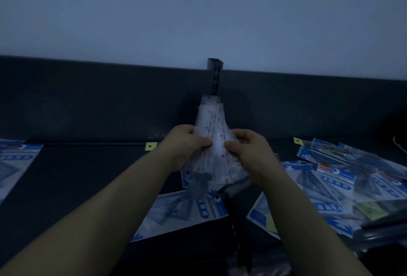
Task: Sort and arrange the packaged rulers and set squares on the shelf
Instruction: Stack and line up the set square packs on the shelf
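I hold a bundle of clear packaged rulers (pixel 212 121) upright over the middle of the dark shelf (pixel 88 165). My left hand (pixel 186 143) grips its left edge, thumb on the front. My right hand (pixel 248 146) pinches its right edge at about the same height. The bundle fans out towards its lower end, where blue printing shows. Below it a blue-and-white set square pack (pixel 182 212) lies flat on the shelf. A loose heap of similar packs (pixel 343 183) covers the shelf on the right.
Another blue pack (pixel 15 165) lies at the far left edge. A slotted metal upright (pixel 214 77) stands behind the bundle against the dark back panel. Small yellow tags (pixel 151 146) sit along the shelf's back. The light is dim.
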`<state>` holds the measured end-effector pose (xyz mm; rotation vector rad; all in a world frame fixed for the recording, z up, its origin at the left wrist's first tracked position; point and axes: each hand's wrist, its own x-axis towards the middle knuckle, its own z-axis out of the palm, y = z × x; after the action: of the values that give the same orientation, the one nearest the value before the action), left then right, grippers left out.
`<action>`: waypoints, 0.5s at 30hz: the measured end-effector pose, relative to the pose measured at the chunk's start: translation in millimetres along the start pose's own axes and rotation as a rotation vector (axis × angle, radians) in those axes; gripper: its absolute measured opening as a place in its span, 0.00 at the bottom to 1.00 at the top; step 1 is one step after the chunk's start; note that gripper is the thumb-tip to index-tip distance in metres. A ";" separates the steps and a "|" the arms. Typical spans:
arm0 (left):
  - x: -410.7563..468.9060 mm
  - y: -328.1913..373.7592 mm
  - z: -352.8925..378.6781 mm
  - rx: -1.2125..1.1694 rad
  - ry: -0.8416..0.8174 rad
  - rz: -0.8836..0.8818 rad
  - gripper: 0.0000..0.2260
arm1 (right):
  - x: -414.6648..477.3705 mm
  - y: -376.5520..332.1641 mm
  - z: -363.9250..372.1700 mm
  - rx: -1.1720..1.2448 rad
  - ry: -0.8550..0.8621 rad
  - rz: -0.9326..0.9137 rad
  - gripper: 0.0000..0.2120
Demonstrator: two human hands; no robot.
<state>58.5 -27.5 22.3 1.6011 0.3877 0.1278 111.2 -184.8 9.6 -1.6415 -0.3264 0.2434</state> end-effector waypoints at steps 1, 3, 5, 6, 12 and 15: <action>-2.8 -2.3 -6.4 0.013 0.016 -0.005 0.11 | -2.1 1.1 6.4 -0.019 -0.005 0.007 0.08; -8.4 -9.9 -21.3 0.061 0.065 -0.010 0.11 | -5.7 7.2 20.5 -0.033 -0.003 0.046 0.08; -13.9 -19.5 -38.5 0.134 0.098 -0.025 0.12 | -11.2 14.9 35.0 -0.061 0.017 0.076 0.08; -17.5 -24.7 -47.6 0.178 0.102 -0.043 0.12 | -14.5 19.2 42.5 -0.083 0.029 0.084 0.08; -34.0 -59.9 -88.3 0.500 0.091 -0.116 0.07 | -38.2 38.0 85.1 -0.164 0.081 0.189 0.15; -38.3 -67.5 -96.2 0.640 0.090 -0.095 0.10 | -50.1 44.9 98.5 -0.202 0.100 0.213 0.17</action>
<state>-18.9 52.6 -31.2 2.2064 0.6149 -0.0008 33.1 -114.2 -46.3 -1.8836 -0.1017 0.2948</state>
